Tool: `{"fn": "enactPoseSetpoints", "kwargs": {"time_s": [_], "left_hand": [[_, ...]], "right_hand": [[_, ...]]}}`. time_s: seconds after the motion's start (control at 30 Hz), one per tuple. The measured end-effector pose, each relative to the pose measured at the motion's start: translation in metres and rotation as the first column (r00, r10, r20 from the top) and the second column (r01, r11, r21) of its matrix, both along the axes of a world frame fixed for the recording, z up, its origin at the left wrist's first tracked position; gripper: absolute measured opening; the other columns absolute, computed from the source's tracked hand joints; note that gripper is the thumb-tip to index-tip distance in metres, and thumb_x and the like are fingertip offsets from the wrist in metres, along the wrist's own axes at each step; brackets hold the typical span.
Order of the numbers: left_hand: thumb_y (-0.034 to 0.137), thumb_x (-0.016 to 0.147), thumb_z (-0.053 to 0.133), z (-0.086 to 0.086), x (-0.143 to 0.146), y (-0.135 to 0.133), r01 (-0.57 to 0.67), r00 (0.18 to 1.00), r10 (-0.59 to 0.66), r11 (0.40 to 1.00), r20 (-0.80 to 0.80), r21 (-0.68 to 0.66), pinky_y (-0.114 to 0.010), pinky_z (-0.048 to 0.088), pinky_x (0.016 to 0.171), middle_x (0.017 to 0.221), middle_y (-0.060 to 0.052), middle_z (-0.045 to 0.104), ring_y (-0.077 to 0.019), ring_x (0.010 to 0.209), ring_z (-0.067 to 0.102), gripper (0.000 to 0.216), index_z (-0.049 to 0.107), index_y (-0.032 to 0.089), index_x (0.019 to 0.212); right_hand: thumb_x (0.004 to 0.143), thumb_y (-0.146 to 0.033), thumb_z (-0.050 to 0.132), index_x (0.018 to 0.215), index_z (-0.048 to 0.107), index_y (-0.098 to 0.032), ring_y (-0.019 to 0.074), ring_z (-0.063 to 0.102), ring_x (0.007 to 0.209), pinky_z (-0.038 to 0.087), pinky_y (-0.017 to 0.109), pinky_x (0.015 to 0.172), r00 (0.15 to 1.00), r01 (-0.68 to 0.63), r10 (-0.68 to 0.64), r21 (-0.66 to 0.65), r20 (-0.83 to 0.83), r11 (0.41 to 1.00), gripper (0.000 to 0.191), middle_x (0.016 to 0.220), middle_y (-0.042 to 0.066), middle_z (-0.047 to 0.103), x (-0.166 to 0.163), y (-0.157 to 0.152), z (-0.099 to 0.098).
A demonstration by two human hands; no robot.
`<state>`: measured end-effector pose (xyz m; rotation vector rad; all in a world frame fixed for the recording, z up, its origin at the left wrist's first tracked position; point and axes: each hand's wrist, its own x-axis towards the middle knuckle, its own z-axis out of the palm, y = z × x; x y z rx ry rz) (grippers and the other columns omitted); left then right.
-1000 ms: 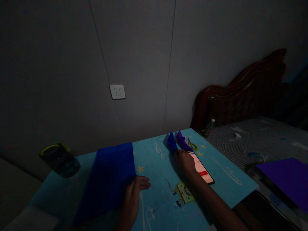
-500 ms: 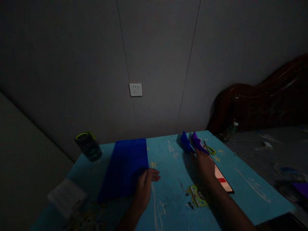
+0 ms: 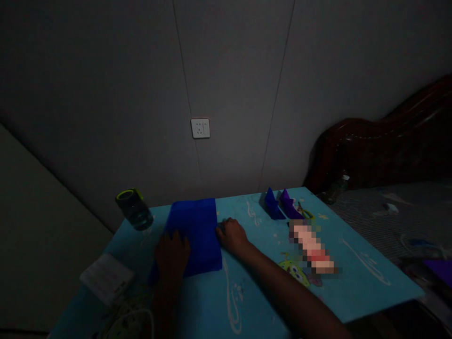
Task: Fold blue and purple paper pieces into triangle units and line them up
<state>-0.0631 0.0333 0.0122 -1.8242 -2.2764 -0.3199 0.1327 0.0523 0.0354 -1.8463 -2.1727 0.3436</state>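
A dark blue paper sheet (image 3: 196, 230) lies on a light blue cartoon-print table (image 3: 254, 292). My left hand (image 3: 172, 254) rests flat on the sheet's near left part, fingers spread. My right hand (image 3: 232, 234) touches the sheet's right edge, fingers curled onto the table beside it; whether it pinches the edge is too dark to see. Two small folded paper shapes, one blue (image 3: 272, 205) and one purple (image 3: 288, 205), stand at the table's far right.
A phone (image 3: 312, 248) lies on the table's right side, scissors (image 3: 304, 213) beyond it. A glass jar with a yellow-green rim (image 3: 133, 209) stands far left, a white packet (image 3: 105, 278) near left. A bed with a dark wooden headboard (image 3: 381, 150) is at right.
My right hand left the folded shapes by the phone and came over to the blue sheet's right edge. My left hand slid from that edge onto the sheet.
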Motion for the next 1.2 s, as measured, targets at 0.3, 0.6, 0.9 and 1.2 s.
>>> {"fn": "enactPoseSetpoints", "kwargs": {"time_s": [0.3, 0.6, 0.9, 1.2], "left_hand": [[0.038, 0.093, 0.035, -0.006, 0.004, 0.003, 0.089, 0.996, -0.087, 0.993, 0.027, -0.077, -0.038, 0.043, 0.084, 0.11, -0.02, 0.066, -0.0311, 0.1, 0.062, 0.048, 0.06, 0.006, 0.118], [0.039, 0.094, 0.038, 0.002, 0.012, -0.006, 0.108, 0.994, -0.105, 0.989, 0.037, -0.101, -0.038, 0.044, 0.082, 0.109, -0.018, 0.065, -0.0313, 0.101, 0.061, 0.043, 0.061, 0.01, 0.115], [0.037, 0.092, 0.042, 0.004, 0.016, -0.007, 0.1, 0.99, -0.086, 0.988, 0.113, -0.121, -0.04, 0.043, 0.085, 0.112, -0.018, 0.064, -0.0317, 0.104, 0.058, 0.038, 0.062, 0.012, 0.114], [0.042, 0.094, 0.038, 0.001, 0.017, -0.006, 0.108, 0.972, -0.101, 0.994, 0.211, -0.019, -0.04, 0.043, 0.09, 0.124, -0.021, 0.061, -0.0322, 0.11, 0.059, 0.05, 0.053, 0.009, 0.128]], "right_hand": [[0.093, -0.04, 0.053, 0.103, 0.069, -0.014, 0.0263, 0.063, 0.097, 0.044, 0.035, 0.082, 0.996, 0.085, -0.086, 0.042, 0.017, 0.995, 0.032, 0.104, 0.015, 0.067, -0.029, 0.004, 0.004], [0.089, -0.04, 0.062, 0.114, 0.063, -0.012, 0.0308, 0.054, 0.111, 0.041, 0.04, 0.091, 0.989, 0.144, -0.142, 0.056, -0.037, 0.988, 0.037, 0.116, 0.019, 0.061, -0.025, 0.013, 0.004], [0.089, -0.038, 0.061, 0.114, 0.063, -0.016, 0.0245, 0.062, 0.105, 0.044, 0.033, 0.088, 0.935, 0.143, -0.139, -0.012, -0.325, 0.99, 0.034, 0.11, 0.013, 0.067, -0.014, 0.028, -0.008], [0.08, -0.028, 0.065, 0.101, 0.063, -0.015, 0.018, 0.067, 0.071, 0.05, 0.026, 0.062, 0.742, 0.034, -0.146, -0.18, -0.654, 0.983, 0.025, 0.079, 0.004, 0.071, -0.005, 0.038, -0.015]]}}
